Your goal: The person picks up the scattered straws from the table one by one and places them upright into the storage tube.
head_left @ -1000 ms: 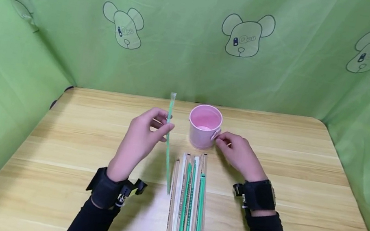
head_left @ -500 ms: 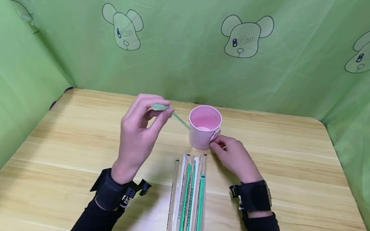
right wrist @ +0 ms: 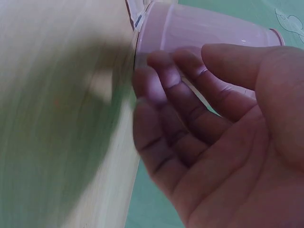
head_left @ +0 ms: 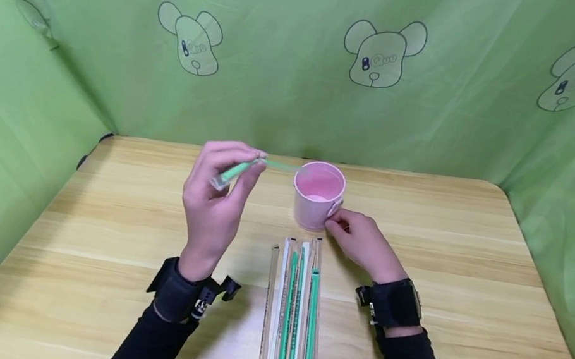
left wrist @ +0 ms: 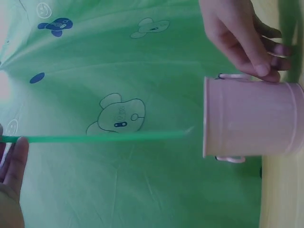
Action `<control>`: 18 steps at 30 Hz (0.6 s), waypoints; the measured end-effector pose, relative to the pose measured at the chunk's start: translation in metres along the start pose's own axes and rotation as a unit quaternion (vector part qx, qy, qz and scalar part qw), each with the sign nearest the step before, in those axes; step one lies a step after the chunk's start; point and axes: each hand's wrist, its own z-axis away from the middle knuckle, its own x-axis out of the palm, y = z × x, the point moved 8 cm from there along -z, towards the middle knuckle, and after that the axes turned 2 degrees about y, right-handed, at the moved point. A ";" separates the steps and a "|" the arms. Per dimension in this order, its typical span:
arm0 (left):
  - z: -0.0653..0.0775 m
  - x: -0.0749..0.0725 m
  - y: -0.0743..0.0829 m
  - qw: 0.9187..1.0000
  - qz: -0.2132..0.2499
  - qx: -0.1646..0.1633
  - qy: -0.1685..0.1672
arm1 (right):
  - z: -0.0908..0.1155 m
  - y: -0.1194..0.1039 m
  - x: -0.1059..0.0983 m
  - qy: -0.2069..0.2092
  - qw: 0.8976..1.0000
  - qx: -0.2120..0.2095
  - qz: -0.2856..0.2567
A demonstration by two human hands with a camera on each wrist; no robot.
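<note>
A green straw [head_left: 234, 173] in a clear wrapper is pinched between the thumb and fingers of my left hand [head_left: 215, 196]. In the left wrist view, the straw [left wrist: 109, 137] points at the mouth of a pink bucket [left wrist: 254, 118], its tip a little short of the rim. The head view has the straw's far end overlapping the rim of this upright bucket [head_left: 310, 212]. My right hand [head_left: 365, 244] is at the bucket's right side, its fingertips against the wall below the handle lug. Loosely bent fingers [right wrist: 204, 123] show in the right wrist view.
Several wrapped straws, in brown paper, white and green, lie side by side in front of the bucket, among them a green straw [head_left: 310, 337]. The wooden table [head_left: 79, 245] is bordered by green curtains [head_left: 278, 101] with bear drawings.
My left hand has risen and tilted the straw from nearly upright to pointing away at the bucket. The right hand has shifted slightly along the bucket's side.
</note>
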 end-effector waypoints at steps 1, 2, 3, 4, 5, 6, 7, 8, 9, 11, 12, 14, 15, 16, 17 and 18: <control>0.001 0.002 -0.001 1.000 -0.003 -0.001 -0.006 | 0.000 0.000 0.000 -0.001 1.000 -0.001 -0.002; 0.001 0.004 -0.002 1.000 -0.007 -0.002 -0.013 | 0.000 0.000 0.001 -0.001 1.000 -0.002 -0.004; 0.002 0.006 -0.003 1.000 -0.009 -0.005 -0.022 | 0.000 0.000 0.002 -0.003 1.000 -0.003 -0.006; 0.004 0.008 -0.006 0.999 -0.008 -0.012 -0.033 | 0.000 -0.001 0.003 -0.004 1.000 -0.005 -0.005; 0.005 0.011 -0.009 0.999 -0.007 -0.021 -0.044 | 0.000 -0.001 0.004 -0.005 1.000 -0.007 -0.004; 0.007 0.013 -0.013 0.998 -0.010 -0.031 -0.053 | 0.000 -0.002 0.005 -0.007 1.000 -0.007 -0.004; 0.009 0.014 -0.017 0.997 -0.017 -0.040 -0.062 | 0.001 -0.002 0.006 -0.010 1.000 -0.008 -0.004; 0.011 0.016 -0.021 0.996 -0.025 -0.049 -0.069 | 0.001 -0.003 0.007 -0.012 1.000 -0.007 -0.004; 0.013 0.016 -0.025 0.995 -0.034 -0.056 -0.075 | 0.001 -0.003 0.009 -0.014 1.000 -0.009 -0.003; 0.017 0.018 -0.034 0.993 -0.053 -0.067 -0.086 | 0.001 -0.004 0.010 -0.018 1.000 -0.010 -0.002; 0.019 0.018 -0.038 0.992 -0.061 -0.070 -0.091 | 0.001 -0.004 0.011 -0.019 1.000 -0.010 -0.001; 0.023 0.020 -0.048 0.989 -0.073 -0.077 -0.100 | 0.001 -0.005 0.012 -0.019 1.000 -0.014 0.000; 0.026 0.021 -0.052 0.988 -0.079 -0.079 -0.105 | 0.001 -0.005 0.013 -0.019 1.000 -0.015 -0.001; 0.028 0.022 -0.057 0.987 -0.085 -0.083 -0.111 | 0.001 -0.005 0.013 -0.019 1.000 -0.015 -0.002; 0.031 0.022 -0.061 0.986 -0.089 -0.086 -0.116 | 0.001 -0.006 0.014 -0.017 1.000 -0.016 -0.002; 0.033 0.023 -0.066 0.984 -0.094 -0.090 -0.124 | 0.001 -0.006 0.015 -0.017 1.000 -0.018 -0.004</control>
